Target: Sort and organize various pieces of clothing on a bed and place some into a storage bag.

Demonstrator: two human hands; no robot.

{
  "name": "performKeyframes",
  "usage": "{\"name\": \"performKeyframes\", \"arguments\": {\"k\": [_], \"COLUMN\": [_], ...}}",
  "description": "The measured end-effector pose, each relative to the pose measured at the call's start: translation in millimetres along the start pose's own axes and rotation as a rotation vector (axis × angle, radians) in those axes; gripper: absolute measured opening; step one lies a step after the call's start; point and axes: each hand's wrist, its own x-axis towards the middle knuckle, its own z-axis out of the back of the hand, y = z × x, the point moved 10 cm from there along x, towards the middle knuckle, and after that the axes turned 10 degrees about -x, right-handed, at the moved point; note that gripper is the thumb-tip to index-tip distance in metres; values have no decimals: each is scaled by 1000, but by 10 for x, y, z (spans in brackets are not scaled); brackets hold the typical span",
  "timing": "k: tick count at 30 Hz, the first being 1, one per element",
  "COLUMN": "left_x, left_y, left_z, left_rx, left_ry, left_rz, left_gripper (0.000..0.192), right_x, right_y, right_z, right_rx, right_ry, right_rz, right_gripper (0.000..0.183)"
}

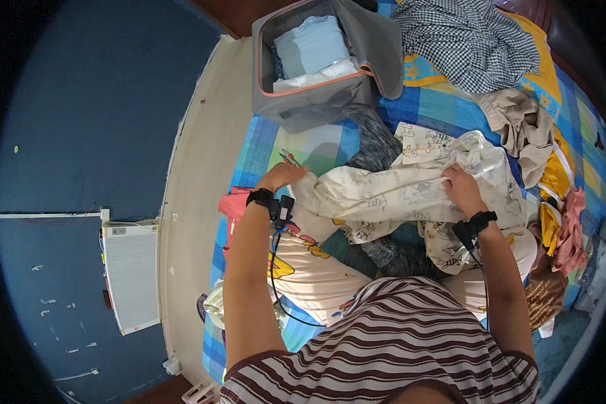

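Observation:
A cream cloth garment printed with small drawings (384, 192) lies stretched across my lap between both hands. My left hand (285, 175) is at its left end, fingers close to the fabric; whether they grip it is hard to tell. Folds of the same garment are pinched in my right hand (459, 187), near its right part. Under and behind it shows a dark grey heathered garment (373, 139). Just beyond my left hand lies a small object with red and green parts (289, 157), too small to name.
An unzipped grey fabric storage box (313, 108) holding folded light-blue cloth (315, 45) stands ahead. Checked black-and-white cloth (472, 43), beige clothing (522, 126) and yellow and pink garments (568, 232) lie to the right. A coral garment (235, 207) is at the left bed edge.

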Motion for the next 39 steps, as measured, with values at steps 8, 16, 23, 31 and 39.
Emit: {"name": "performKeyframes", "arguments": {"k": [8,16,23,31,39], "left_x": [-485,-867,-911,-1060,-1156], "left_y": [13,63,55,-1,-185], "left_z": [419,545,513,480,316], "left_rx": [-1196,-1598,-1645,-1761,-1702], "left_ry": [-53,-150,-214,-179,-67], "left_rz": [-403,-596,-685,-751,-637], "left_gripper": [20,17,25,18,30], "right_x": [34,-36,-252,-486,-505], "right_y": [-664,-686,-740,-693,-939], "right_z": [227,748,928,755,704], "right_rx": [719,776,610,797,602], "right_ry": [-63,27,-115,-207,-217], "right_rz": [-163,-130,-48,-86,-199], "right_gripper": [14,8,12,17,14]}}
